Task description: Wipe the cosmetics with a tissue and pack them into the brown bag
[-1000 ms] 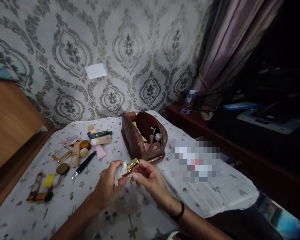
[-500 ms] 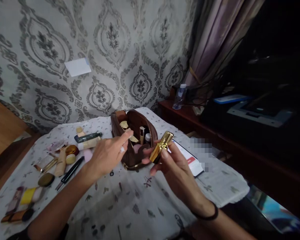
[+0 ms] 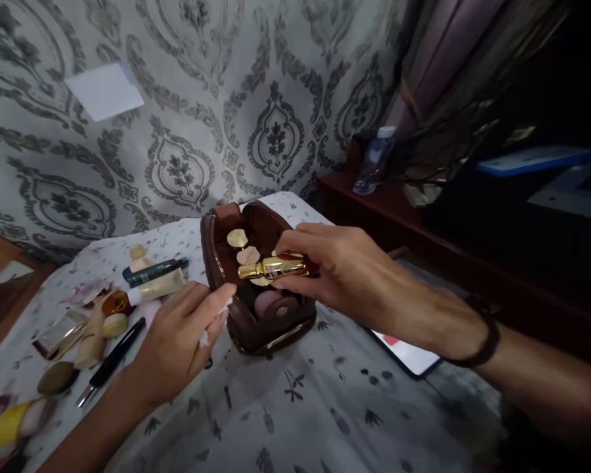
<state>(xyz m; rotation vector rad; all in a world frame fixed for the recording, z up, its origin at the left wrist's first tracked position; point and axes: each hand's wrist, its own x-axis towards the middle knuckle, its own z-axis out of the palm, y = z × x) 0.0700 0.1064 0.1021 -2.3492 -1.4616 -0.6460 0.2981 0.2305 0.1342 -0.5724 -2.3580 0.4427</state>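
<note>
Pinched between the thumb and fingers of my right hand [image 3: 339, 269] is a shiny gold lipstick tube [image 3: 276, 266], held level over the mouth of an open brown makeup bag [image 3: 270, 338]. Inside the bag I see a round gold compact [image 3: 236, 238], a pale pinkish round piece [image 3: 248, 255] and a pink rounded item [image 3: 268, 303]; my right hand covers part of the contents. My left hand [image 3: 177, 335] is closed on a crumpled white tissue [image 3: 217, 320], its fingertips at the bag's left front edge.
Left on the patterned sheet [image 3: 256, 420] lie several cosmetics, including a black pen-like item [image 3: 111, 361], a cream tube [image 3: 160, 285] and an amber jar [image 3: 118, 303]. A phone [image 3: 408, 355] is partly under my right forearm. A plastic bottle [image 3: 374, 161] stands on the dark red ledge [image 3: 345, 203].
My right hand has moved left with the lipstick tube, from beside the bag to over its opening. My left hand has dropped from over the bag to its left front edge. The view has shifted.
</note>
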